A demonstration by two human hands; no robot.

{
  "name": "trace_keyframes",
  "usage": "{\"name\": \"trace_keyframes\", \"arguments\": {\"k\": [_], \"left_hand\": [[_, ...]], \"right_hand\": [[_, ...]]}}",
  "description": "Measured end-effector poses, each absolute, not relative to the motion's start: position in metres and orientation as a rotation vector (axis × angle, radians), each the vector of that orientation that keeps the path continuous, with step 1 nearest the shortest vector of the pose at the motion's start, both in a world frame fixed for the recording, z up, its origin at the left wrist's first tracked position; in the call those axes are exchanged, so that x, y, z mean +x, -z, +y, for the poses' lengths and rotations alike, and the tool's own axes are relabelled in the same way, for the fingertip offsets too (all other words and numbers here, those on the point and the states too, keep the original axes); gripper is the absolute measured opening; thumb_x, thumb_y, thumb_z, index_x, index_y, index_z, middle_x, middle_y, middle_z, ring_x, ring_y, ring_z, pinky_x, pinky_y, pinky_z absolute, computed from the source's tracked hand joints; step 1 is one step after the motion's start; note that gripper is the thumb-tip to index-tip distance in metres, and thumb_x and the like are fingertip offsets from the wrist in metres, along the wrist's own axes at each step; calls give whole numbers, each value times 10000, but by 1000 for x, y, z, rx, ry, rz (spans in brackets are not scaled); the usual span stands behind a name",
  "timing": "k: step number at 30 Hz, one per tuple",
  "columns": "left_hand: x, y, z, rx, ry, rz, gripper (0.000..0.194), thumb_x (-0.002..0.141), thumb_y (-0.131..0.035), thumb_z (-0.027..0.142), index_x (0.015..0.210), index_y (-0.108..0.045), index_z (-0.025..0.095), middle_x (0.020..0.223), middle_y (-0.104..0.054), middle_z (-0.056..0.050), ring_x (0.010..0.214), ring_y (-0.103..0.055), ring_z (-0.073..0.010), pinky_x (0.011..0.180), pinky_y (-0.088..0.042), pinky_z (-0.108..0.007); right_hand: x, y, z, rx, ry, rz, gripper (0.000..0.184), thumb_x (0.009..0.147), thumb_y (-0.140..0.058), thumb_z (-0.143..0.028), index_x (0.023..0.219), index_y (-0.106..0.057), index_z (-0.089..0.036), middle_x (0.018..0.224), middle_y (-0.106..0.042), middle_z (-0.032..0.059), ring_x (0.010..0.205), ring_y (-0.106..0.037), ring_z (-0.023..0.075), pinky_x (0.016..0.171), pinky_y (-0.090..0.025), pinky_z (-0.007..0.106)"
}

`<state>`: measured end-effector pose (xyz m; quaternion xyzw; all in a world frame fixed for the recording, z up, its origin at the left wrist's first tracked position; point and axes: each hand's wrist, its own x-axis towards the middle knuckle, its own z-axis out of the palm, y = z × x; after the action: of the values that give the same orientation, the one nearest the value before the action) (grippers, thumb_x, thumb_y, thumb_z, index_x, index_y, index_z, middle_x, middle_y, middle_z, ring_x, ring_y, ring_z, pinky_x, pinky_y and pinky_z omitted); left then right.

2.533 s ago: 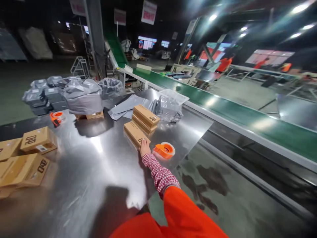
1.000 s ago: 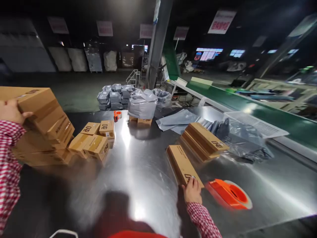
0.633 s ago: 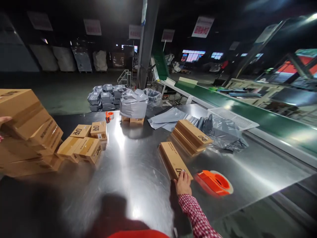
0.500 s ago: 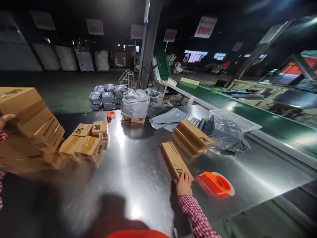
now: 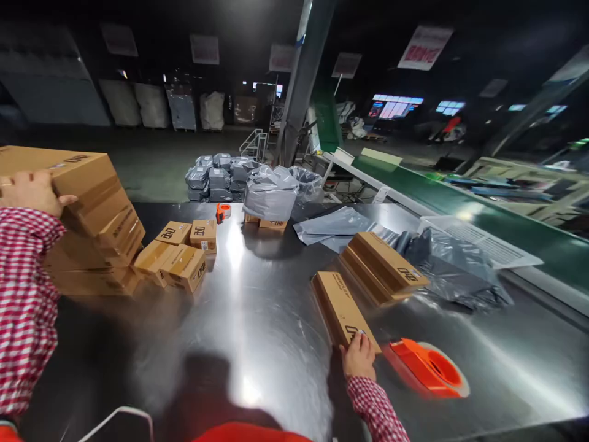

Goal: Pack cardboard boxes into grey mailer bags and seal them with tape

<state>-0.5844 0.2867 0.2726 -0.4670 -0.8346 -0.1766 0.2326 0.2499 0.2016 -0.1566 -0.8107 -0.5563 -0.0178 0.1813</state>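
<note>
At the left, my left hand [image 5: 34,191] grips the near upper edge of a large cardboard box [image 5: 87,161], its thumb apart against the side. This box tops a stack of brown boxes [image 5: 92,281]. On the metal table, my right hand [image 5: 359,356] closes its fingers over the near end of a long, narrow cardboard box [image 5: 340,301]. Just right of that hand lies an orange tape dispenser [image 5: 430,367]. Beyond the narrow box sit more long cardboard boxes [image 5: 389,264], side by side.
Several small cartons [image 5: 186,267] stand beside the left stack. Farther back are a smaller orange tape dispenser [image 5: 223,212] and a grey plastic bag [image 5: 270,193] above small boxes. Grey mailer bags [image 5: 329,226] and a white crate [image 5: 478,239] border the green conveyor [image 5: 460,212].
The view has turned left, so everything appears farther right. More of my left hand and sleeve shows at the large box. My right hand stays on the narrow box.
</note>
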Motion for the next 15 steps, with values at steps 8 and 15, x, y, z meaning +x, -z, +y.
{"name": "trace_keyframes", "arguments": {"k": [8, 15], "left_hand": [[-548, -289, 273, -1334, 492, -2327, 759, 954, -656, 495, 1424, -463, -69, 1460, -447, -324, 1406, -333, -505, 1061, -356, -691], [-538, -302, 268, -1383, 468, -2386, 793, 925, -699, 443, 1481, -413, -44, 1461, -456, -339, 1430, -359, -459, 1137, -313, -613]], "right_hand": [[258, 166, 203, -2190, 156, -1594, 794, 903, -287, -454, 1399, -447, 144, 1429, -452, 387, 1448, -333, 486, 1188, -307, 628], [265, 169, 208, -2152, 171, -1616, 877, 874, -265, -517, 1409, -431, 157, 1411, -446, 394, 1438, -333, 516, 1164, -325, 652]]}}
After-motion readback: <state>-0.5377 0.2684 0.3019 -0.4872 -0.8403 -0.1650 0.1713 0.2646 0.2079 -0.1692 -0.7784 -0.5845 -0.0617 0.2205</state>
